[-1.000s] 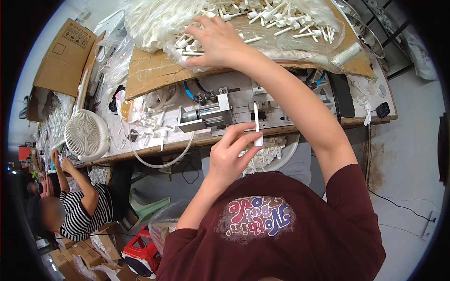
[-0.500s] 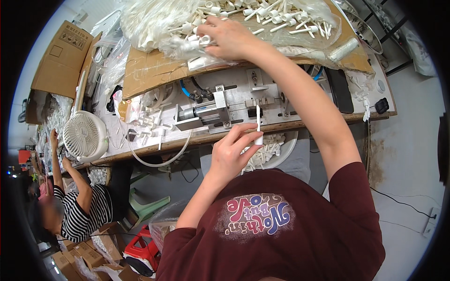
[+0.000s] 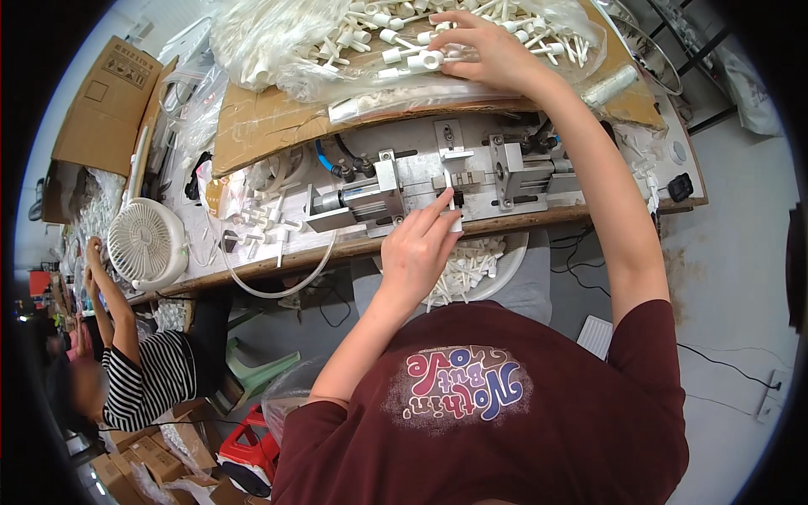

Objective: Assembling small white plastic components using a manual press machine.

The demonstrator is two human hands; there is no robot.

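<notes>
My left hand (image 3: 418, 246) pinches a white plastic stick with a wider capped end (image 3: 455, 225). The stick's thin end lies at the small metal block (image 3: 465, 179) in the middle of the bench fixture. My right hand (image 3: 497, 57) reaches over the heap of white capped sticks (image 3: 539, 35) on clear plastic film. At its thumb is a white cap (image 3: 429, 61), which appears gripped; the other fingers curve above the pieces and partly hide the contact.
Metal cylinders (image 3: 358, 200) flank the block, and cardboard (image 3: 278, 133) overhangs the bench behind. A white fan (image 3: 147, 244) and loose white parts stand left. Below the bench edge, a bowl (image 3: 515, 263) holds similar pieces. A co-worker in stripes (image 3: 156, 379) sits at far left.
My right hand has moved rightward across the heap, uncovering the fixture's right cylinder. My left hand has moved slightly forward, bringing the stick onto the metal block.
</notes>
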